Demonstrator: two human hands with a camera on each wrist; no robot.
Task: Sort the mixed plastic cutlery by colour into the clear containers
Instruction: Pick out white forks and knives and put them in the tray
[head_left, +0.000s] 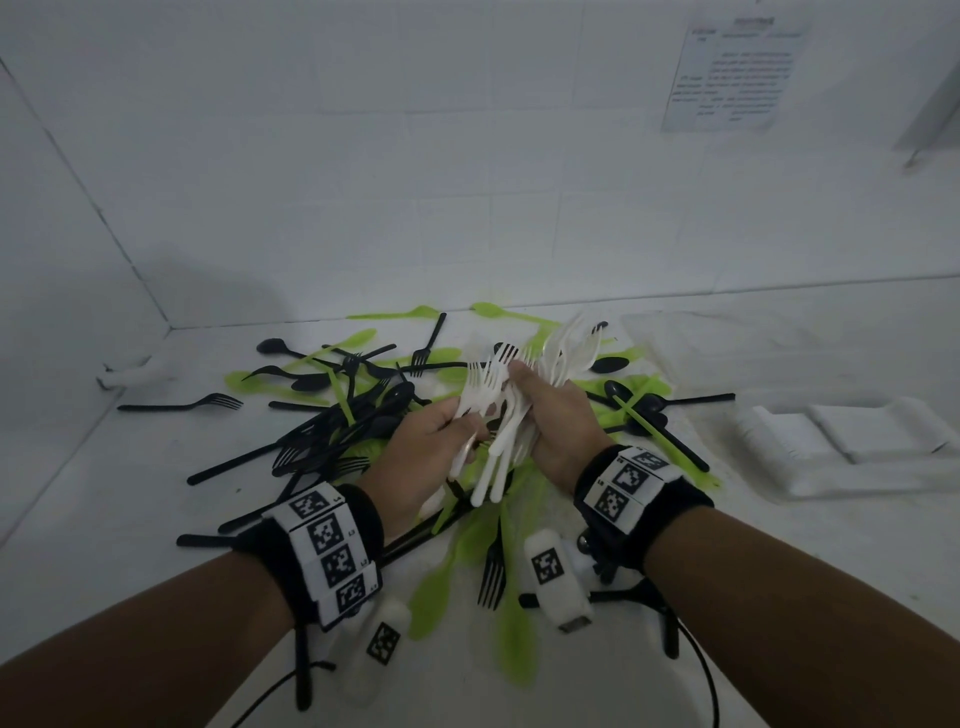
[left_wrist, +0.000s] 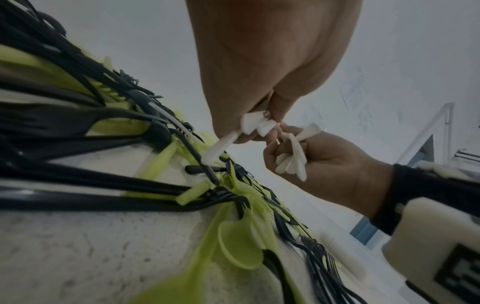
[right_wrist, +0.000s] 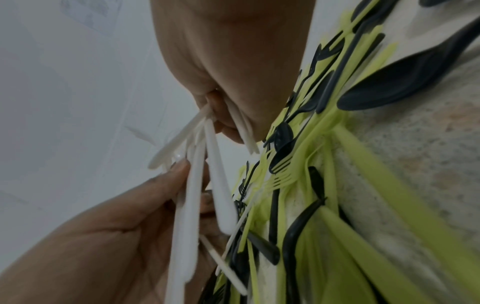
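A mixed pile of black cutlery (head_left: 332, 426) and green cutlery (head_left: 462, 551) lies spread on the white counter. Above its middle, both hands hold bundles of white cutlery (head_left: 501, 410), forks and spoons pointing away from me. My left hand (head_left: 465, 421) grips several white forks by their handles (left_wrist: 255, 123). My right hand (head_left: 527, 382) is curled round a larger bunch of white handles (right_wrist: 215, 174), and the two bundles touch. Faint clear containers (head_left: 852, 441) sit at the right of the counter.
Tiled walls close the counter at the back and left, with a corner at the far left. A printed sheet (head_left: 737, 73) hangs on the back wall. Another clear container (head_left: 691, 343) stands behind the pile at the right. A small white object (head_left: 124, 374) lies at the left wall.
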